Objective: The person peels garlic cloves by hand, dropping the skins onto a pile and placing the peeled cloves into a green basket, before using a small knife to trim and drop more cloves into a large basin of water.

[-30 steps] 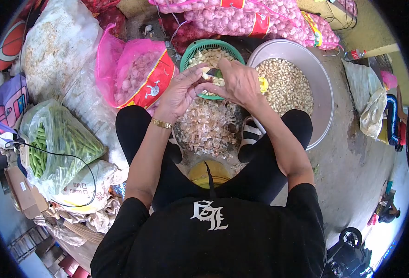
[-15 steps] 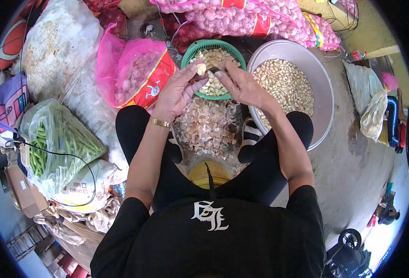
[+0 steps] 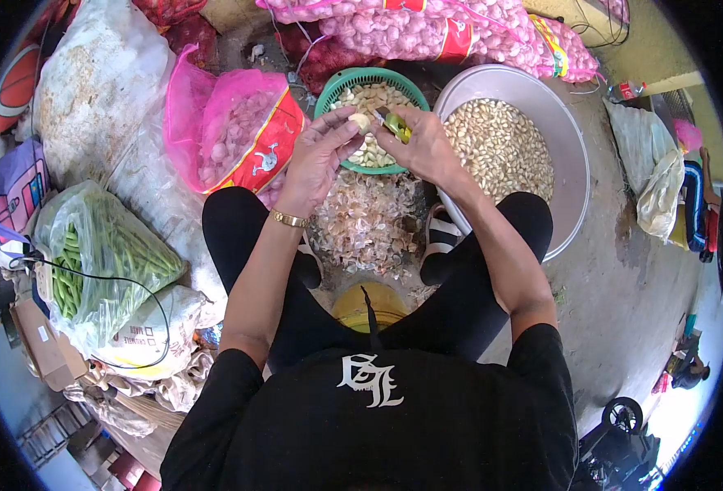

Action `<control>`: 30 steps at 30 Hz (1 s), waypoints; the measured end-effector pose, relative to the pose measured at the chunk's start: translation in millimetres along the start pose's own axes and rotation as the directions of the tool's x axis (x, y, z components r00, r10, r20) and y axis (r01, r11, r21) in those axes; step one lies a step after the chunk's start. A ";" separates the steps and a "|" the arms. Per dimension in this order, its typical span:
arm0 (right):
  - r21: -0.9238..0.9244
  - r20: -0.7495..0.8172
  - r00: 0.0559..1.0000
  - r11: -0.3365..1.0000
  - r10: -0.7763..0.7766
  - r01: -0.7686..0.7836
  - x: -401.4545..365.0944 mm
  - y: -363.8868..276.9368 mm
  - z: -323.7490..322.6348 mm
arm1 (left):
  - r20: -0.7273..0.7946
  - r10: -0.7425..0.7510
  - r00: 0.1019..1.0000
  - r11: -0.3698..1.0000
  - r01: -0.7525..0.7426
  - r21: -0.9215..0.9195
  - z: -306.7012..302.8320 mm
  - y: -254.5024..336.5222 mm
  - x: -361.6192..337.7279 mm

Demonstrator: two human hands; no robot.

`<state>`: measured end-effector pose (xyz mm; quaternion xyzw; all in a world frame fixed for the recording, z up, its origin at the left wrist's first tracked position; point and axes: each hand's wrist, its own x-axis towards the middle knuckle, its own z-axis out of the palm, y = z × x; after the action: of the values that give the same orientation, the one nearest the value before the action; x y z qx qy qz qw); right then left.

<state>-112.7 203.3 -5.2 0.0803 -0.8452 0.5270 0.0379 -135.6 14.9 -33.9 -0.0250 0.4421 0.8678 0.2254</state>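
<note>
Where the hands meet: a clove [image 3: 360,123] and a knife [image 3: 395,126] are held near each other above a green basket [image 3: 324,106] of pale cloves.
Left hand [image 3: 320,159]: fingers closed in a pinch on the clove, thumb against it, a gold bracelet [image 3: 288,218] around the wrist.
Right hand [image 3: 429,150]: fingers wrapped around the knife's yellow-green handle, the short blade angled up and toward the left hand.
Basket: on the floor [image 3: 615,303], just beyond a heap of dry peels [image 3: 365,221] that lies between the person's sandals [image 3: 441,237].
Basin [image 3: 574,139]: wide and pale, at the basket's right — it holds a broad spread of cloves.
Open sack [image 3: 193,123]: pink netting with a red label, garlic bulbs inside, left of the basket.
Full sacks [image 3: 427,37]: more bulbs in pink mesh, lying across the far side.
Bean bag [image 3: 120,254]: clear plastic around long green pods, at the left.
Edges: a basketball [image 3: 18,90] at the far left; a motorcycle [image 3: 621,442] at the lower right — and another person [image 3: 691,374] just above it.
</note>
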 end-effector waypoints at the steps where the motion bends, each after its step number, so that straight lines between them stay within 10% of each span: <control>1: 0.014 -0.019 1.000 1.000 -0.019 0.019 -0.4 2.2 1.7 | -0.012 0.014 1.000 0.999 -0.013 0.038 2.0 0.7 -0.5; 12: 0.128 -0.173 0.976 0.985 0.136 -0.114 11.9 2.2 -26.3 | 0.015 -0.051 0.999 0.993 0.049 0.112 1.7 6.1 -1.7; 15: 0.023 -0.091 0.964 0.968 0.249 -0.248 3.3 0.1 -37.5 | 0.045 -0.046 0.998 0.999 0.047 -0.004 -5.3 15.6 -0.7; 17: -0.046 0.276 0.959 0.998 0.063 -0.052 -7.0 18.2 -31.4 | 0.029 -0.006 1.000 0.996 0.008 -0.085 -8.4 22.7 -1.3; 21: -0.148 0.333 0.940 0.989 0.077 -0.029 -19.3 8.9 -20.6 | 0.032 -0.034 0.999 0.985 0.039 -0.169 -13.9 28.0 -1.3; 30: 0.270 0.047 0.995 0.958 0.084 -0.094 -8.4 -2.0 0.1 | -0.020 0.096 0.995 0.991 -0.094 0.095 2.6 8.5 -2.9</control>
<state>-104.1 203.2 -4.8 0.0559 -0.7680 0.6379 -0.0119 -136.1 11.5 -25.2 -0.0040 0.4861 0.8553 0.1791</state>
